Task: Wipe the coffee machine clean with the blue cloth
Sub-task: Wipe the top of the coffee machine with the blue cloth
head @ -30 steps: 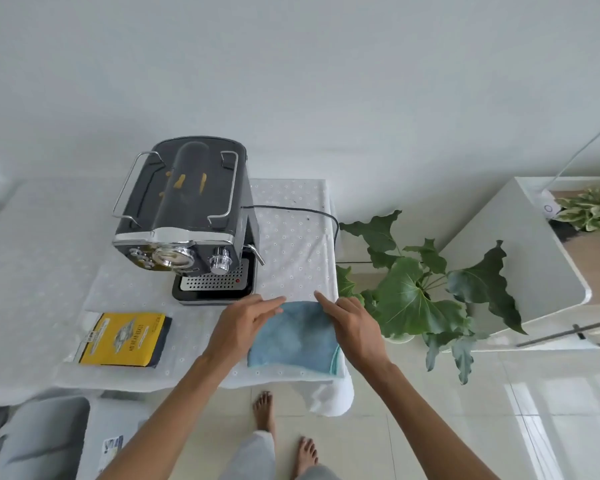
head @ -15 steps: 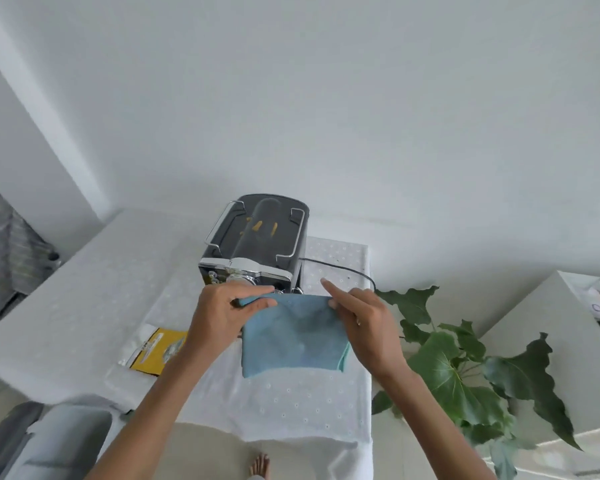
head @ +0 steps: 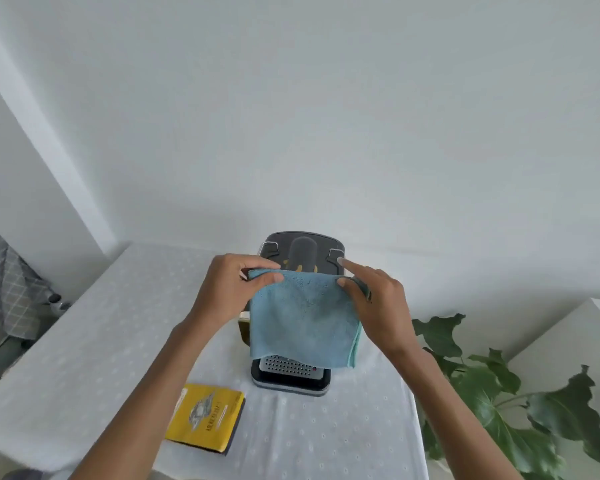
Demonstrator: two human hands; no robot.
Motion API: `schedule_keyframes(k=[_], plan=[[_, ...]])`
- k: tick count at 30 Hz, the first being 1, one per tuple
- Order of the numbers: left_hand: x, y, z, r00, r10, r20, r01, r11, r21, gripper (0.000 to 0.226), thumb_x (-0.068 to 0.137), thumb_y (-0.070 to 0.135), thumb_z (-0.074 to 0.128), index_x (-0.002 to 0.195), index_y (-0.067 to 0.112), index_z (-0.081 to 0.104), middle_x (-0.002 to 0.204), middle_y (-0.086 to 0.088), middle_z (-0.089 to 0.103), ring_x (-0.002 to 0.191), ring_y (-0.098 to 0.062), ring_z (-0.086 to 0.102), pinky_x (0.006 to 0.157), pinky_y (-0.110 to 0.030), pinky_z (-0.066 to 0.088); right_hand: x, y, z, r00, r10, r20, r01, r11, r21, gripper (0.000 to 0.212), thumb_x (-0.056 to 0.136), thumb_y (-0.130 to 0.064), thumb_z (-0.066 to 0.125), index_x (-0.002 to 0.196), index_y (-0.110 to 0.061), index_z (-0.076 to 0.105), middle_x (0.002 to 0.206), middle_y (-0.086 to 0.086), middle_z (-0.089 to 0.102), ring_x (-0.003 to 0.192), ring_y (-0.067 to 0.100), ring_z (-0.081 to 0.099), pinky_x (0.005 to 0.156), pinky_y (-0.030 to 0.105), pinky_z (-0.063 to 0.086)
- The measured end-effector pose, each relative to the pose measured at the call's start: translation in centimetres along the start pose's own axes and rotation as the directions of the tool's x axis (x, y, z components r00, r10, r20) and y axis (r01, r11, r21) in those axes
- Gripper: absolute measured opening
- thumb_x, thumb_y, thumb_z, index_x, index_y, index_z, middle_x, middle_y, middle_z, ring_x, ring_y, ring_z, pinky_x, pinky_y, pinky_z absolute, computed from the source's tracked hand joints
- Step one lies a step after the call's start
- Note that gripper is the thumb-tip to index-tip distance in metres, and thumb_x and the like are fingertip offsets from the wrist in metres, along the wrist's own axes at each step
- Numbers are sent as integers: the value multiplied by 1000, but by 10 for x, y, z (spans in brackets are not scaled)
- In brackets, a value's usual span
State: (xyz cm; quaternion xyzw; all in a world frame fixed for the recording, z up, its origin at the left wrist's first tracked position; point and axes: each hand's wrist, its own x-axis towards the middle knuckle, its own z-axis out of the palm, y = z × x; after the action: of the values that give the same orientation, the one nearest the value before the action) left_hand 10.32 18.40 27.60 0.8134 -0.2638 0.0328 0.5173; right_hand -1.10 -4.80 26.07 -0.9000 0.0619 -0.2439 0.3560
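While the cloth [head: 303, 320] hangs at frame centre, draped before the machine [head: 300, 258], we pinch its top corners: our left hand [head: 229, 289] clamps the left corner between thumb and fingers, our right hand [head: 378, 299] grips the right, forefinger extended. Below it shows the drip tray [head: 290, 374]; a yellow packet [head: 205, 419] lies lower left on the table [head: 84, 341].

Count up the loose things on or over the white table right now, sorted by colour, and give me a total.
Blue: 1, the blue cloth, held up by its top corners by the left hand and right hand
Black and silver: 1, the coffee machine
Yellow: 1, the yellow packet lying flat on the table
Total: 3
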Motion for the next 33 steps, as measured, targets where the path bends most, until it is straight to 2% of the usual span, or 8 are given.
schedule_keyframes(k=[3, 7, 14, 18, 22, 24, 29, 33], plan=[[43, -18, -8, 998, 41, 49, -43, 998, 39, 17, 76, 26, 83, 93, 22, 81, 92, 12, 77, 87, 0, 70, 73, -15, 52, 32, -5, 12, 998, 62, -11, -63, 997, -44, 36, 101, -24, 64, 138, -24, 64, 84, -20, 60, 83, 9, 52, 75, 16, 37], [96, -47, -8, 993, 55, 102, -62, 996, 68, 12, 79, 26, 82, 91, 22, 82, 89, 13, 77, 84, 2, 69, 72, -12, 48, 71, -4, 34, 992, 124, -16, -125, 985, -115, 35, 102, -28, 62, 137, -25, 65, 108, -1, 73, 103, 20, 60, 86, 28, 44], [142, -89, 16, 994, -5, 111, -17, 981, 193, 24, 83, 35, 76, 104, 24, 76, 94, 8, 74, 80, -9, 64, 74, -27, 53, 130, 11, 71, 969, 243, -52, -248, 927, -280, 33, 103, -20, 56, 135, -22, 64, 108, 1, 74, 111, 28, 57, 85, 42, 50], [133, -109, 17, 994, -16, 112, -4, 984, 178, 42, 92, 36, 66, 131, 23, 60, 116, 2, 63, 101, -15, 60, 85, -29, 48, 112, 4, 93, 969, 225, -104, -246, 920, -305, 45, 101, -23, 61, 145, -17, 55, 129, 10, 62, 119, 34, 54, 99, 42, 45], [102, -125, 17, 980, -136, 145, 136, 991, 12, 46, 102, 38, 45, 146, 23, 44, 143, 5, 49, 127, -12, 49, 105, -29, 40, 84, -20, 130, 937, 270, 223, -167, 903, -395, 64, 104, -52, 44, 162, -33, 23, 168, 7, 23, 155, 32, 19, 125, 46, 20], [88, -122, 22, 949, -193, 249, 223, 970, -99, 51, 105, 37, 33, 154, 22, 29, 153, 10, 34, 140, -4, 32, 115, -26, 27, 85, -21, 145, 900, 331, 284, -169, 865, -473, 67, 103, -59, 35, 163, -38, 12, 173, 6, 1, 158, 36, -2, 129, 48, 4], [76, -102, 33, 918, -227, 326, 332, 890, -314, 37, 108, 29, 18, 144, 36, 19, 134, 37, 29, 122, 26, 32, 99, 3, 24, 87, -16, 158, 886, 381, 265, -192, 820, -538, 66, 103, -58, 31, 163, -39, 9, 172, 5, -13, 157, 41, -12, 128, 51, -3], [76, -113, 38, 914, -250, 319, 351, 882, -315, 51, 107, 37, 18, 157, 27, 15, 159, 15, 21, 144, 1, 21, 121, -27, 18, 71, -20, 152, 869, 391, 303, -167, 809, -564, 74, 94, -67, 8, 163, -39, 2, 171, 4, -20, 157, 40, -13, 128, 50, -4]])
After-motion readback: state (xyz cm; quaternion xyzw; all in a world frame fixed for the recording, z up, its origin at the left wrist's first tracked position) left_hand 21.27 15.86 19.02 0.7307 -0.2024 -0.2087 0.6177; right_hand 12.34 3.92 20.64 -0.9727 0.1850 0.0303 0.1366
